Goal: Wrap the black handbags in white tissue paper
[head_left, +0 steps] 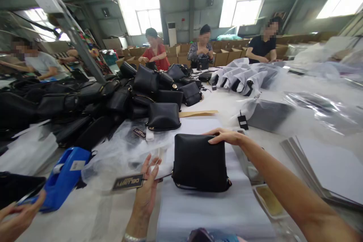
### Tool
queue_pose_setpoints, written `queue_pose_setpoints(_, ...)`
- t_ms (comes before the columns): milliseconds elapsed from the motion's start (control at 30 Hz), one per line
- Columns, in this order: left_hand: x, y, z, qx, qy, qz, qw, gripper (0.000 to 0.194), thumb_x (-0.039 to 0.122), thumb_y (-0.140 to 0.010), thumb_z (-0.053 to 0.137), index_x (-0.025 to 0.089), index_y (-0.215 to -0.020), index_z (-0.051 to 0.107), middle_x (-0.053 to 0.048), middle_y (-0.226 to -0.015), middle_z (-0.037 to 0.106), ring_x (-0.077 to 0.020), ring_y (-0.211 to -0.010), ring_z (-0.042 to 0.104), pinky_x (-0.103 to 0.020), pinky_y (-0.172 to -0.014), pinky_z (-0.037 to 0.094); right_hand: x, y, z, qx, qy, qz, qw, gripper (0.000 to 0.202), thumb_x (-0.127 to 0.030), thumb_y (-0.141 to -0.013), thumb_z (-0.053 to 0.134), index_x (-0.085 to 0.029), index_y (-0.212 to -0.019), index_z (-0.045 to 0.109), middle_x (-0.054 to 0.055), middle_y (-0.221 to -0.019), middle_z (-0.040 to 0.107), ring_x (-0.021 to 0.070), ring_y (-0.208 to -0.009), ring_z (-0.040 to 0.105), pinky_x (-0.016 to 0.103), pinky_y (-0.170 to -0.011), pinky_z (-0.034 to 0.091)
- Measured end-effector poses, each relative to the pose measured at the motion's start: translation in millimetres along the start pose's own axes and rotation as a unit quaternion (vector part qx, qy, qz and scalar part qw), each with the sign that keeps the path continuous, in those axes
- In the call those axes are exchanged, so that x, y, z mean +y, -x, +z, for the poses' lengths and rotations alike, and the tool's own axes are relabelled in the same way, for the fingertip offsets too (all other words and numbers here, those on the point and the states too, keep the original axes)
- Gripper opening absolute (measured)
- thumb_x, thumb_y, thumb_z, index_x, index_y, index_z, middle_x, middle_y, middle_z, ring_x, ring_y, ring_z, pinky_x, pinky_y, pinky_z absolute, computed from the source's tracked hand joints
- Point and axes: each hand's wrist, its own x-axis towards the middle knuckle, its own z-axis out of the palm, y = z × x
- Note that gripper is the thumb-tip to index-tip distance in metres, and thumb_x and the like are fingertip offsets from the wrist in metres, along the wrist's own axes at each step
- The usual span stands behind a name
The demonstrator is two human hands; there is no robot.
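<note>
Bag positioning seems to be the step in hand: the right hand closes thumb and fingers over the upper edge of a black bag, which sits over a white sheet on the worktop. The left hand is half open, fingers parted, beside a tag; whether it pinches the tag cannot be told. A next move would call for a light, steady hold, with the tag kept free. The bag is smooth, faintly glossy, a soft-cornered rectangle; the tag, flat and gold-lettered; the nearby film, clear and crumpled.
</note>
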Motion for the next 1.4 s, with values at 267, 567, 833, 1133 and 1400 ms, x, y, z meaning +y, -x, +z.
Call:
queue_pose_setpoints(267, -1.9, 1.0, -32.3, 0.177, -0.214, 0.041, 0.96, 0.072, 0.03, -0.081, 0.072, 0.025, -0.145, 0.04, -0.012, -0.139, 0.057, -0.0286, -0.128, 0.055, -0.042, -0.103, 0.048, 38.5, -25.0, 11.4, 0.204, 0.119, -0.001, 0.972, 0.06, -0.054, -0.078, 0.068, -0.02, -0.128, 0.065, 0.009, -0.134, 0.062, 0.032, -0.129, 0.051, 0.047, -0.114, 0.034)
queue_pose_setpoints(567, -23.4, 9.1, 18.4, -0.151, -0.621, 0.295, 0.71, 0.065, 0.044, -0.093, 0.056, 0.03, -0.151, 0.031, -0.01, -0.153, 0.043, -0.0279, -0.138, 0.044, -0.049, -0.113, 0.037, 83.9, 41.0, 116.8, 0.438, 0.151, -0.028, 0.886, 0.07, -0.046, -0.089, 0.057, -0.023, -0.151, 0.033, 0.012, -0.154, 0.038, 0.0263, -0.143, 0.034, 0.049, -0.116, 0.034)
queue_pose_setpoints(833, -49.5, 8.5, 55.6, -0.159, -0.713, 0.214, 0.649, 0.082, 0.056, -0.088, 0.057, 0.033, -0.155, 0.017, -0.014, -0.162, 0.019, -0.0404, -0.117, 0.061, -0.052, -0.083, 0.058, 76.1, 105.5, 135.2, 0.46, 0.25, -0.104, 0.846, 0.049, -0.028, -0.092, 0.058, -0.03, -0.141, 0.049, 0.006, -0.144, 0.052, 0.0214, -0.13, 0.052, 0.041, -0.11, 0.044)
queue_pose_setpoints(1133, -50.7, 7.1, 69.1, -0.186, -0.643, 0.362, 0.648, 0.069, 0.048, -0.092, 0.055, 0.027, -0.153, 0.029, -0.012, -0.163, 0.019, -0.0343, -0.147, 0.024, -0.055, -0.115, 0.031, 154.6, 203.2, 166.8, 0.531, 0.504, 0.109, 0.673, 0.042, -0.047, -0.095, 0.048, -0.019, -0.12, 0.067, 0.012, -0.146, 0.05, 0.0374, -0.141, 0.034, 0.061, -0.109, 0.034)
queue_pose_setpoints(1400, -52.9, -7.0, 89.0, -0.218, -0.698, 0.394, 0.558, 0.058, 0.038, -0.093, 0.056, 0.026, -0.148, 0.04, -0.012, -0.161, 0.026, -0.0354, -0.148, 0.02, -0.057, -0.11, 0.036, 126.4, 197.1, 141.2, 0.566, 0.51, 0.013, 0.647, 0.033, -0.042, -0.096, 0.046, -0.025, -0.104, 0.073, 0.009, -0.135, 0.061, 0.0323, -0.13, 0.051, 0.055, -0.106, 0.043)
